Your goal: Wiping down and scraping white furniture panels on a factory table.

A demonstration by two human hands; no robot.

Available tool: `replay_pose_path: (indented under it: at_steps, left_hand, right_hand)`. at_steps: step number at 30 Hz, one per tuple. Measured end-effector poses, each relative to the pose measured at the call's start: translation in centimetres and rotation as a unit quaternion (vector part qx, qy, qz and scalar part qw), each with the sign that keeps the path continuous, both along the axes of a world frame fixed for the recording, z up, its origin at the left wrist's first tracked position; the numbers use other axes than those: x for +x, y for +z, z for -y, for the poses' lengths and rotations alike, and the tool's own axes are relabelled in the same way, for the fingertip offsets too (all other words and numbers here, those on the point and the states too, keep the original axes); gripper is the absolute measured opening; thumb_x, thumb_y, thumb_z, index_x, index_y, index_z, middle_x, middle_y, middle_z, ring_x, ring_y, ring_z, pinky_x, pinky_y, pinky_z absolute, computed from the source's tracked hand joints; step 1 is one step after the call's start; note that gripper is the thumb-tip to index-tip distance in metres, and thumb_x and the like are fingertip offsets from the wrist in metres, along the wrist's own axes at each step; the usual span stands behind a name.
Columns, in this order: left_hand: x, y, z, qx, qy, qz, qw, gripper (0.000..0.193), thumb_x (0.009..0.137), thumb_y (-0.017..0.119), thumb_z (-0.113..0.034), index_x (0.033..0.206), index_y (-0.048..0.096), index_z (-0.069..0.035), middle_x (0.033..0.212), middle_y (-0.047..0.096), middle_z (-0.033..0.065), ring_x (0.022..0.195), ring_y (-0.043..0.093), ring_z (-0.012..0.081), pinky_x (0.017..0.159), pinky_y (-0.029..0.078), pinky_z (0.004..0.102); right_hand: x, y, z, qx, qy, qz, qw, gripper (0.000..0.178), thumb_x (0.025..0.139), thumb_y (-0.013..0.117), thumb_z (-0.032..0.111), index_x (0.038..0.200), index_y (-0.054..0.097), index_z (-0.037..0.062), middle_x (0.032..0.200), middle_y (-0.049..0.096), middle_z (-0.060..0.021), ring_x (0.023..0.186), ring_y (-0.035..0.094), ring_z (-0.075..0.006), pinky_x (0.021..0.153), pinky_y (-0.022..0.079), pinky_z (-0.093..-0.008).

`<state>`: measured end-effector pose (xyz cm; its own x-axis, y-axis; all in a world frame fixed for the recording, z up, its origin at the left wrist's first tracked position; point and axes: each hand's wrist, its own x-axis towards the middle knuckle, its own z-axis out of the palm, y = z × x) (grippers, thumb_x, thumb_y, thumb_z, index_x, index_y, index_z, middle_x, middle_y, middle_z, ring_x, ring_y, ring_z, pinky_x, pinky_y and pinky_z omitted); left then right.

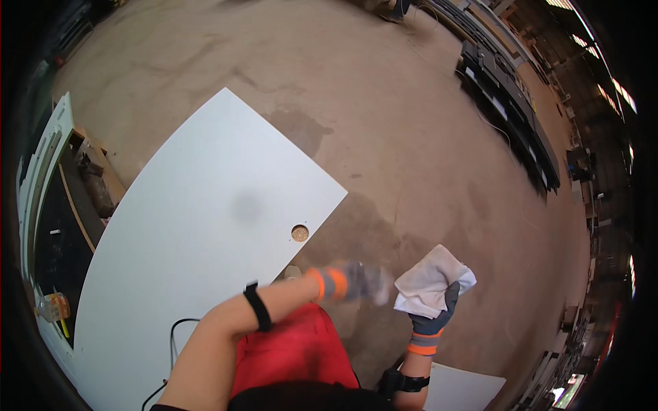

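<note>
My right hand (440, 317), in a grey glove with an orange cuff, is closed on a folded white cloth (432, 277), held out to the right above the floor. The thumb lies over the cloth's near side. My left hand (358, 281), gloved the same way, reaches across toward the cloth, and a small gap seems to part them. Motion smears its fingers, so their pose is unclear. To the left lies a large white panel (199, 185), with a round hole (299, 233) near its right edge showing raw chipboard.
White boards (46, 157) stand at the far left beside a dark surface bearing a clear plastic bottle (49, 308). Another white panel (466, 388) is at the lower right. Long dark pieces (510, 113) lie stacked at the upper right. The concrete floor (384, 103) has darker patches.
</note>
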<state>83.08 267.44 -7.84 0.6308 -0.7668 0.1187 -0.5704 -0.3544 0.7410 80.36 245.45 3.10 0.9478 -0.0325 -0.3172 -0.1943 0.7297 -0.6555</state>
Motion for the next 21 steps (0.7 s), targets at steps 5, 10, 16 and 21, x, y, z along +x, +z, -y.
replay_pose_path:
  at_steps: [5,10,16,21]
  left_hand:
    - [-2.4,9.4,-5.0,-0.115,0.166,-0.08,0.976,0.035,0.077,0.062,-0.009,0.112,0.059,-0.012,0.129,0.049,0.0118,0.118,0.051,0.0353,0.094,0.047,0.0416]
    - [0.8,10.0,-16.7,0.153,0.519,0.219,0.812,0.047,0.079,0.059,-0.016,0.125,0.057,-0.005,0.138,0.046,0.0221,0.128,0.039,0.0487,0.105,0.033,0.0551]
    - [4.9,7.1,-10.1,0.228,0.409,0.1,0.878,0.059,0.089,0.052,-0.031,0.14,0.041,-0.004,0.15,0.032,0.0222,0.141,0.024,0.0416,0.117,0.016,0.0501]
    - [5.1,6.5,-9.5,0.184,0.352,0.12,0.91,0.051,0.086,0.056,-0.029,0.133,0.051,-0.01,0.147,0.037,0.0179,0.136,0.033,0.0362,0.114,0.024,0.047]
  right_hand:
    - [4.2,-0.2,-0.3,0.015,0.02,0.01,1.0,0.061,0.092,0.059,0.044,0.14,0.041,0.0114,0.141,0.046,-0.0098,0.127,0.045,-0.0317,0.107,0.037,-0.0512]
    - [7.1,0.3,-3.2,0.028,0.03,0.006,0.999,0.057,0.095,0.056,0.04,0.141,0.04,0.0093,0.139,0.046,-0.0114,0.127,0.045,-0.0311,0.108,0.037,-0.0502]
    - [7.1,1.0,-5.9,0.043,0.051,0.005,0.998,0.06,0.096,0.054,0.041,0.142,0.036,0.0084,0.142,0.042,-0.0128,0.129,0.042,-0.0309,0.107,0.036,-0.051]
    - [7.2,1.1,-5.3,0.021,0.079,0.021,0.996,0.056,0.098,0.051,0.041,0.142,0.038,0.0084,0.142,0.044,-0.011,0.129,0.044,-0.0302,0.109,0.036,-0.0493]
